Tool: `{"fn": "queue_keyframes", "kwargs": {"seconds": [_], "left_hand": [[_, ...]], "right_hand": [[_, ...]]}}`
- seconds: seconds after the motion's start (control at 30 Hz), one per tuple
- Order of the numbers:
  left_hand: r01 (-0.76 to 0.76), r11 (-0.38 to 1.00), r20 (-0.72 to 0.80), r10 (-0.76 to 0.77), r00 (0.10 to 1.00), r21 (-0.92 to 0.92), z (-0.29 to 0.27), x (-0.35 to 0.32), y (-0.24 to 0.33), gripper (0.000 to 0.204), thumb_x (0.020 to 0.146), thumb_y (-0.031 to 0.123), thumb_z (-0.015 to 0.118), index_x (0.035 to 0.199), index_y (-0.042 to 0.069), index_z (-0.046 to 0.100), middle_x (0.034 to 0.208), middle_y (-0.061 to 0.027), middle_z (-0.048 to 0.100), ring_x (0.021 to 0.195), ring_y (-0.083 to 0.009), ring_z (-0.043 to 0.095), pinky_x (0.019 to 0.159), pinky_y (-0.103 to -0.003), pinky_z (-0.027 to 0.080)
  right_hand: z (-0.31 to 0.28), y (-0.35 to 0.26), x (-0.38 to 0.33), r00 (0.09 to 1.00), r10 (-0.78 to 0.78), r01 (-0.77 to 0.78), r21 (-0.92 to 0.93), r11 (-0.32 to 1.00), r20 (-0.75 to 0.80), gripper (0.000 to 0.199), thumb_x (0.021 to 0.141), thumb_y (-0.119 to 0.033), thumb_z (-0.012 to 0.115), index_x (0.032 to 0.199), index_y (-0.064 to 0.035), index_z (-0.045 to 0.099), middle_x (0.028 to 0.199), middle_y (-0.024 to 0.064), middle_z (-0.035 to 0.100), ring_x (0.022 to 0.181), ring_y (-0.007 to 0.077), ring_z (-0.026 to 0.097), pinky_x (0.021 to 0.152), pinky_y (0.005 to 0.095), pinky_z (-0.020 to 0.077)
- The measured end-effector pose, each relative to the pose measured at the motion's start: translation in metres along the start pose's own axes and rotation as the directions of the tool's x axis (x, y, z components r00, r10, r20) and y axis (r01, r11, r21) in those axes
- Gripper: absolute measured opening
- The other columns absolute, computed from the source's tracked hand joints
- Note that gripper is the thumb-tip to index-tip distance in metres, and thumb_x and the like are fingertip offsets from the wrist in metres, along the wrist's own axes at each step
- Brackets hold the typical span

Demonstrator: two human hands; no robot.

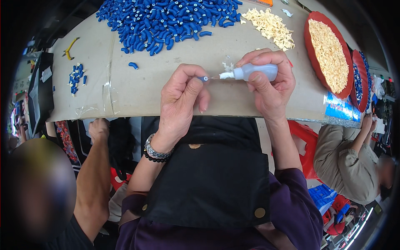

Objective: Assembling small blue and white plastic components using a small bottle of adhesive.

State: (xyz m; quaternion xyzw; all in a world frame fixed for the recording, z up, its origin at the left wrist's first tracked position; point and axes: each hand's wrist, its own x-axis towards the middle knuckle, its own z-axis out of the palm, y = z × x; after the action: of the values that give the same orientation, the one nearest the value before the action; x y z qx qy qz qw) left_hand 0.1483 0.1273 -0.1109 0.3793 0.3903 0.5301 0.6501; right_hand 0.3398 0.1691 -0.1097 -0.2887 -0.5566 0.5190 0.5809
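Between the thumb and fingers of my left hand (177, 96) is a small blue curved tube (203, 78), its pale hollow end turned to the right. My right hand (273, 85) is wrapped round a translucent squeeze bottle (264, 72), lying sideways with white wadding (227, 75) around its nozzle. A thin needle tip reaches from the wadding to the tube's end; whether it enters the hole is too small to tell. Both hands are above the table's near edge. One loose blue tube (133, 66) lies left of my left hand.
A large heap of blue tubes (166, 25) covers the far table, beside a pile of cream pieces (271, 29). At right stands a red basket (309, 31) of cream pieces. Yellow-handled pliers (70, 48) and cream-tipped blue tubes (76, 77) lie left. People sit on both sides.
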Motion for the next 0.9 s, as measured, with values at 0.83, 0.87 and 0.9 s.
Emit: {"fn": "queue_keyframes", "kwargs": {"seconds": [0.83,0.87,0.9], "left_hand": [[0.024,0.995,0.017,-0.023,1.0,-0.099,-0.007,-0.002,0.0,0.012,0.096,0.013,0.055,0.101,0.002,0.054,0.087,-0.0023,0.056,0.059,-0.0074,0.049,0.052,-0.019,0.038],[0.019,0.994,0.029,-0.016,0.999,-0.105,-0.008,-0.002,0.0,0.012,0.096,0.013,0.055,0.101,0.002,0.054,0.087,-0.0023,0.056,0.059,-0.0074,0.049,0.052,-0.019,0.038],[0.021,0.992,0.032,-0.018,0.999,-0.125,-0.007,-0.002,0.0,0.012,0.095,0.013,0.055,0.101,0.002,0.055,0.087,-0.0028,0.056,0.059,-0.0075,0.049,0.053,-0.019,0.038]], "right_hand": [[-0.017,-0.013,0.015,0.96,0.128,-0.046,0.314,0.948,-0.248,0.037,0.078,-0.004,0.073,0.109,-0.0027,0.052,0.096,0.0118,0.062,0.078,0.0163,0.062,0.067,0.0281,0.0512],[-0.021,-0.017,0.019,0.961,0.117,-0.037,0.304,0.952,-0.251,0.037,0.078,-0.004,0.073,0.109,-0.0027,0.052,0.096,0.0118,0.062,0.078,0.0163,0.062,0.067,0.0281,0.0512],[-0.025,-0.023,0.025,0.951,0.17,-0.107,0.238,0.965,-0.26,0.038,0.076,-0.002,0.072,0.108,-0.0023,0.052,0.093,0.0109,0.061,0.077,0.0173,0.063,0.066,0.0289,0.0516]]}}
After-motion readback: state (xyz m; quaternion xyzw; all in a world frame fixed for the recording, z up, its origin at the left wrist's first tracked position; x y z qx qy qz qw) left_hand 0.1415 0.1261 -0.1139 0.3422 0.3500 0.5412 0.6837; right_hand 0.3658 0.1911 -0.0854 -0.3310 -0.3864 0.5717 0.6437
